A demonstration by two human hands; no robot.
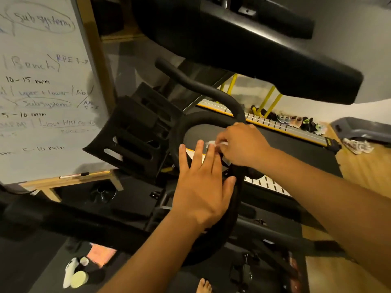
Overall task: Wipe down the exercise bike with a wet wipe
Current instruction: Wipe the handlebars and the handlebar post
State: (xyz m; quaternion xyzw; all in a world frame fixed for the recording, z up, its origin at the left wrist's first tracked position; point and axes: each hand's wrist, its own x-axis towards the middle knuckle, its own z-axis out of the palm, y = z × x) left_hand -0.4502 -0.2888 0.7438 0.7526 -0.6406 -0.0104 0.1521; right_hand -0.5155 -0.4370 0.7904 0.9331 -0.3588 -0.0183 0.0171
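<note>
Head view: the left hand (201, 187) lies flat, fingers straight and spread, on the black handlebar loop (177, 132) of the exercise bike (203, 87) at frame centre. Just up and right of it, the right hand (243, 144) curls to pinch a white wet wipe (213, 143) against the same loop. A whiteboard (42, 92) fills the upper left, and shoes (296, 121) line the wall at right above the wooden floor (359, 166).

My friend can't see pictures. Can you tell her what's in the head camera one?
A person's right hand pinches a white wet wipe at the black bike handlebar, while the left hand is held open with straight fingers just below it. A whiteboard covered in handwriting stands to the left.
</note>
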